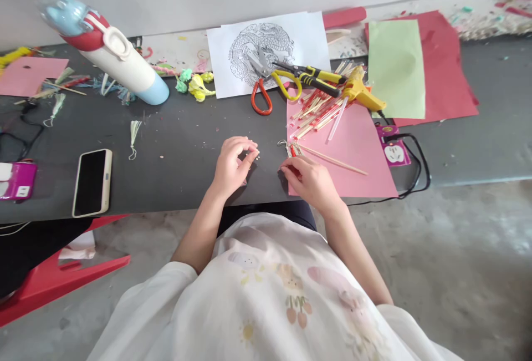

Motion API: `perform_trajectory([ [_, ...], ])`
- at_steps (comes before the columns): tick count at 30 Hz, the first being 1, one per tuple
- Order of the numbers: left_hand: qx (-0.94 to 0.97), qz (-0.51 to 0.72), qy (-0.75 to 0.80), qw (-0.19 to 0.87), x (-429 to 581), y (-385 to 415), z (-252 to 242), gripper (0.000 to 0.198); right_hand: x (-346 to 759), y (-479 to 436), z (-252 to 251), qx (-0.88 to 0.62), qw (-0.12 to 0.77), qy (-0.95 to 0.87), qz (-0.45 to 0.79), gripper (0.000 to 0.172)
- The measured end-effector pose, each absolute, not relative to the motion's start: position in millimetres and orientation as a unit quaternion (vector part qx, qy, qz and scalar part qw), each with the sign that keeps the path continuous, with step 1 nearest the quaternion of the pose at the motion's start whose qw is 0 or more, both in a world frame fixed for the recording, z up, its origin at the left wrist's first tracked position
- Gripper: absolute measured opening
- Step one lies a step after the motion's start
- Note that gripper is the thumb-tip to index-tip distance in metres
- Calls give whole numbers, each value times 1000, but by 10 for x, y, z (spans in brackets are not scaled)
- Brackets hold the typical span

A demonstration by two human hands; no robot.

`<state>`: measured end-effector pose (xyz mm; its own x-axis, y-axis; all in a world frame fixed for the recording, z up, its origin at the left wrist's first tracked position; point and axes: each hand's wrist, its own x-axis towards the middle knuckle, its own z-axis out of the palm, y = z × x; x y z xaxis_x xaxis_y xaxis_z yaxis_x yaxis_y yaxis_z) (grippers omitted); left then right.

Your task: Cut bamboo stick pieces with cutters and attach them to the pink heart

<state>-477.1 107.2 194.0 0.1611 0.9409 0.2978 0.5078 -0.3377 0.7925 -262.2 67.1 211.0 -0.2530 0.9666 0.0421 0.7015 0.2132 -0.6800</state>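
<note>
My left hand (235, 166) is raised over the dark table, thumb and forefinger pinched together. Tiny pale specks show at its fingertips, too small to name. To the right, my right hand (311, 181) rests by the edge of a pink paper sheet (357, 153), its fingers closed in a pinch. What they hold, if anything, is too small to make out. Just beyond its fingers lies a small bundle of pale strings with a red piece (293, 150). A thin wooden stick (332, 159) runs rightward from there across the pink sheet.
Behind my hands lie scissors (261, 86), pliers (318, 77), a yellow glue gun (361, 92) and several red-ended sticks (318, 108). A dragon drawing (224, 72) lies behind them. Leftward are a bottle (124, 61), a phone (92, 182) and a tassel (133, 136). A power socket (394, 153) sits right.
</note>
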Motion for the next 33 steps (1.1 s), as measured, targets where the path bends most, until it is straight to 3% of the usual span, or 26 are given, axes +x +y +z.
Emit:
perform_trajectory([
  [5, 622, 445, 459, 452, -4708, 967, 2132, 26, -2767, 705, 2262, -529, 368, -728, 233, 12],
  [10, 599, 440, 429, 512, -4658, 874, 2272, 30, -2887, 719, 2416, -504, 428, -718, 218, 8],
  [33, 560, 483, 441, 509, -4602, 627, 2520, 26, -2984, 643, 2491, -406, 533, -718, 188, 13],
])
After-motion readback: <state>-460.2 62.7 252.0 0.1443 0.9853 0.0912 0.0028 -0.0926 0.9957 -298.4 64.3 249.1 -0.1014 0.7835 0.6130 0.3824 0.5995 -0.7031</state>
